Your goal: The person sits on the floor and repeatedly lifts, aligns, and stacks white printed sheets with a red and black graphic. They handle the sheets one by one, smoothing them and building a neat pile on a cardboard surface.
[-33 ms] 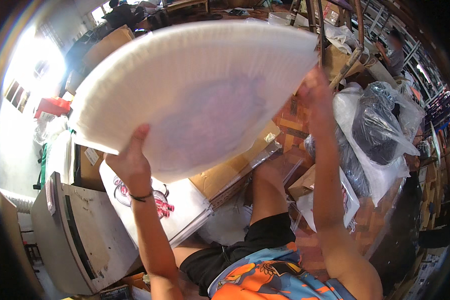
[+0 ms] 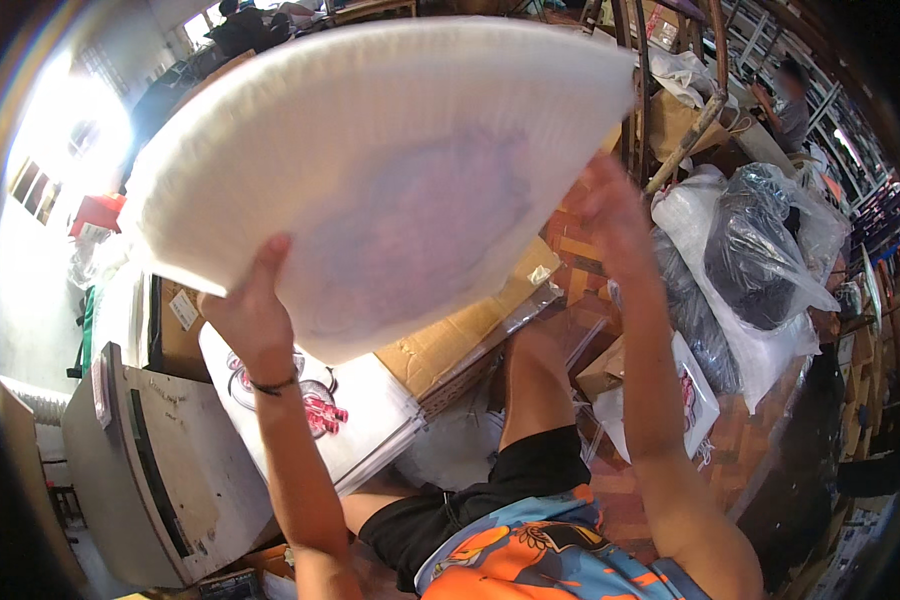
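Note:
A large white translucent sheet [image 2: 230, 180] is held up in front of me, bowed into a fan-like curve. A blurred pinkish-grey print shows through its middle, and fine ribs run along its far edge. I cannot tell whether it is one sheet or several. My left hand [image 2: 255, 320] is closed on its left corner, thumb over the near face. Beside the right edge is my right hand [image 2: 615, 215], smeared by motion, so its grip is unclear. Below, a stack of white printed sheets [image 2: 370, 425] with a red and black design lies under my left wrist.
Flattened brown cardboard [image 2: 440, 345] lies beside the stack. A grey-beige panel [image 2: 180, 450] stands at the left. Clear plastic bags [image 2: 760, 250] with dark contents fill the right side, near a white printed piece [image 2: 690, 395]. Another person [image 2: 792, 110] is at the far right.
The sheet has risen a little and shifted slightly left, my left hand moving with it. My right hand has come down and left along the sheet's right edge.

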A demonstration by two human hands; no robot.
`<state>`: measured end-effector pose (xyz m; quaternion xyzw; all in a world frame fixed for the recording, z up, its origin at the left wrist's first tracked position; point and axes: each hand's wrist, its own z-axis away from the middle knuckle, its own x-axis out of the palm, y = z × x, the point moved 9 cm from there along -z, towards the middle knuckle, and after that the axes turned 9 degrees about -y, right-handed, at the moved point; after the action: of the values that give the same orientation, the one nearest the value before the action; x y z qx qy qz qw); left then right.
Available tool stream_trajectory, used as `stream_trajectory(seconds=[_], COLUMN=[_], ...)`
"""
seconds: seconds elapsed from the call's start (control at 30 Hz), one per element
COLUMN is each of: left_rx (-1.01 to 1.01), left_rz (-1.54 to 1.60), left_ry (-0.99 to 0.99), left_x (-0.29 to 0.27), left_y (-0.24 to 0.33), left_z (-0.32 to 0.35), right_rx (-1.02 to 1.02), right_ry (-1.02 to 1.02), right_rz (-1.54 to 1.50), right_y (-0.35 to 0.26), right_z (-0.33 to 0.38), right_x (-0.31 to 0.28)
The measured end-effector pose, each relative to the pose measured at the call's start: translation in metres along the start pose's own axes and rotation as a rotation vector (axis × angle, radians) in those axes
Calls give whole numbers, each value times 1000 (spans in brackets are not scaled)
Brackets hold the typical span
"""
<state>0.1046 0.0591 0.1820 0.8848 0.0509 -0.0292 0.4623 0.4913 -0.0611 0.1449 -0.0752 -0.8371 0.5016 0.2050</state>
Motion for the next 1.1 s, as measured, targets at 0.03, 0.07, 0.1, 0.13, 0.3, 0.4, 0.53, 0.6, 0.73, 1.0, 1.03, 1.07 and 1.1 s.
stream_trajectory(seconds=[0.03,0.07,0.1,0.13,0.3,0.4,0.53,0.6,0.73,1.0,1.03,1.07,1.1], left_rx=[-14,-31,-48,-57,-153,-97,-196,-203,-144,-568,-619,-712,-804], left_rz=[11,-14,-39,-83,-31,-111,102,105,30,354,422,371,301], left_ry=[11,-30,-72,-106,-256,-225,-83,-38,-20,-419,-533,-570,-593], left_x=[2,8,13,14,10,2,3,2,-4,-17,-10,-5,-6], left_y=[4,5,4,5,-11,-30,-37,-26,-27,-113,-133,-165,-191], left_z=[-11,-22,-34,-47,-88,-110,-91,-70,-45,-32,-26,-18,-8], right_rx=[167,127,87,109,162,132,76,27,-169,265,367,469,573], right_ry=[-42,-126,-208,-257,-297,-270,-218,-158,-154,-228,-204,-174,-154], right_rz=[-164,-5,155,192,315,498,449,507,731,186,107,34,-56], right_y=[31,40,45,55,58,45,34,33,19,48,69,95,127], right_z=[4,1,-3,-12,-44,-63,-58,-42,5,14,16,25,35], right_x=[2,4,3,4,31,40,57,63,84,70,67,60,57])
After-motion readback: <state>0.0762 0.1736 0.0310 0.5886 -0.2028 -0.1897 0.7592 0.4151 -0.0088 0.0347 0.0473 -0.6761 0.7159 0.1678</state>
